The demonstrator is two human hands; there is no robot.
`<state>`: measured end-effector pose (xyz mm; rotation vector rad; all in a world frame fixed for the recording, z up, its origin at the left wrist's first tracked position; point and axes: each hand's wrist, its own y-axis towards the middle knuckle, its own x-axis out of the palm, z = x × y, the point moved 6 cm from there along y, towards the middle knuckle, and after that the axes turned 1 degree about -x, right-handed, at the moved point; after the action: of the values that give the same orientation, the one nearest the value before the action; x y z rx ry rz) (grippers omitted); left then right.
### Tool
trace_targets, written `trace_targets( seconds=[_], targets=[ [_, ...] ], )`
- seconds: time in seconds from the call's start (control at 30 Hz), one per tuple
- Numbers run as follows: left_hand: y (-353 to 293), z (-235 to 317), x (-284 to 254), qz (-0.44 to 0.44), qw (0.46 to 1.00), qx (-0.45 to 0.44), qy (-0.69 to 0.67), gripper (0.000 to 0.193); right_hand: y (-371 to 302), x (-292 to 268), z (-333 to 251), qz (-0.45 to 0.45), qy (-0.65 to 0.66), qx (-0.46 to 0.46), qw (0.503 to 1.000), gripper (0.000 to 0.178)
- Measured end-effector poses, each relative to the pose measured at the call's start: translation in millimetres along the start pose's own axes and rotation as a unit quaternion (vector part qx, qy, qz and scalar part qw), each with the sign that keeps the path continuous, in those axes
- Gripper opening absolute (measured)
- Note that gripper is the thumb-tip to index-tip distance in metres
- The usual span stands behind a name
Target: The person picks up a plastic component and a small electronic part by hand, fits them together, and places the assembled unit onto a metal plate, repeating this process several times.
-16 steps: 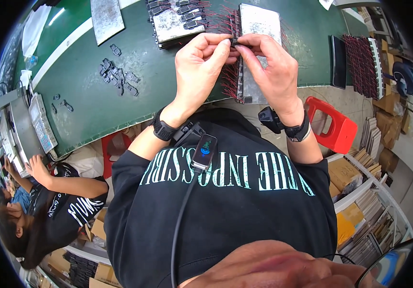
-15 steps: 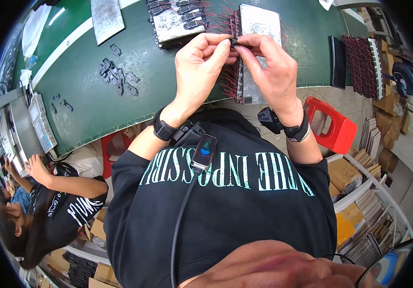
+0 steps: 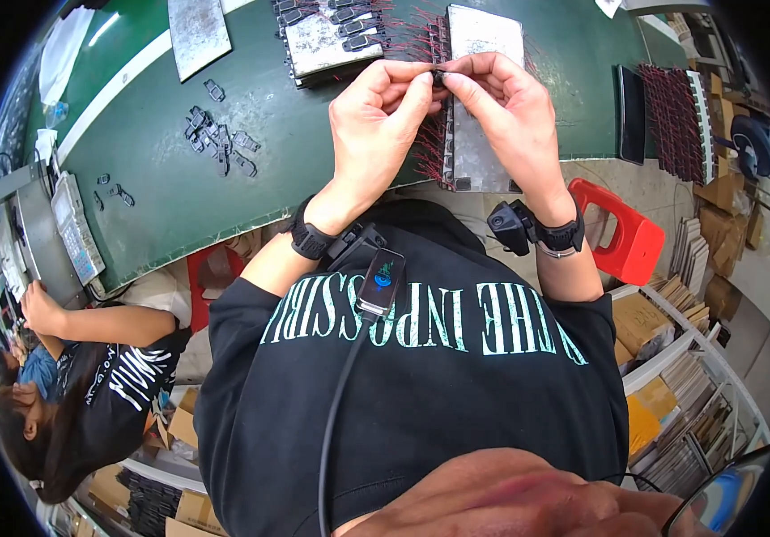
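A small black plastic part is pinched between the fingertips of both hands, above the green table. My left hand is closed, thumb and forefinger on the part's left side. From the right, my right hand grips it the same way. Below the hands lies a metal plate, its left edge lined with black pieces and thin red wires. To the left of my left hand stands a metal block with black buckle-like parts along its edges. Fingers hide much of the held part.
Loose black parts lie on the green table, with several more at its left. A bare plate is at the far left. Rows of red-wired pieces sit right, beside a black slab. A red stool stands below; a co-worker works left.
My right hand has shifted slightly up, and its wrist has turned a little. Both hands still hold the small part. The co-worker's arm has moved down and left.
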<state>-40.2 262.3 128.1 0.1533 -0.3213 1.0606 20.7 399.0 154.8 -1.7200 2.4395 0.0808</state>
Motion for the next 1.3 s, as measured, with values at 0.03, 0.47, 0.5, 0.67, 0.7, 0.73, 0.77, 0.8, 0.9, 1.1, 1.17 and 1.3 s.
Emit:
trace_targets(
  seconds=[0.03,0.47,0.5,0.67,0.7,0.73,0.77,0.8,0.9,1.1,1.17,1.3],
  targets=[
    [0.0,0.2,-0.3,0.008,1.000,0.010,0.014,0.015,0.2,-0.1,0.3,0.001,-0.004,-0.001,1.000,0.016],
    [-3.8,0.5,7.1,0.040,0.993,0.076,0.081,0.014,-0.5,-6.0,3.4,-0.023,0.027,0.026,0.999,0.017],
    [-4.5,-0.8,8.5,0.039,0.993,0.076,0.080,0.014,-1.2,-6.6,4.9,-0.023,0.026,0.025,0.999,0.017],
    [-10.2,-4.2,16.7,0.032,0.997,0.062,0.038,0.014,-6.3,-8.1,10.4,0.001,0.028,-0.019,0.999,0.018],
    [-11.2,-4.6,18.4,0.028,0.998,0.058,0.025,0.014,-7.2,-9.0,10.8,0.009,0.030,-0.028,0.999,0.018],
    [-11.8,-5.0,19.9,0.023,0.998,0.055,0.012,0.014,-7.9,-10.6,10.9,0.017,0.032,-0.038,0.999,0.019],
    [-12.0,-5.6,21.1,0.019,0.998,0.052,-0.001,0.015,-8.1,-11.4,12.0,0.017,0.032,-0.038,0.999,0.019],
    [-12.0,-5.2,20.4,0.019,0.999,0.051,-0.001,0.015,-8.1,-10.7,14.1,0.011,0.055,-0.028,0.998,0.019],
    [-11.1,-6.7,18.2,-0.005,0.999,0.018,-0.035,0.016,-6.7,-10.5,18.4,-0.001,0.103,-0.007,0.995,0.020],
    [-16.0,-2.5,11.2,0.019,0.999,0.006,-0.051,0.017,-10.7,-4.6,5.1,-0.046,0.031,-0.032,0.998,0.019],
    [-18.2,-0.4,4.8,0.038,0.999,0.019,-0.026,0.014,-15.2,1.9,-5.3,-0.023,-0.051,-0.076,0.996,0.019],
    [-28.7,36.0,5.4,-0.012,0.906,0.216,0.365,0.012,-25.3,2.9,-20.4,-0.025,-0.166,-0.143,0.975,0.024]
  ],
)
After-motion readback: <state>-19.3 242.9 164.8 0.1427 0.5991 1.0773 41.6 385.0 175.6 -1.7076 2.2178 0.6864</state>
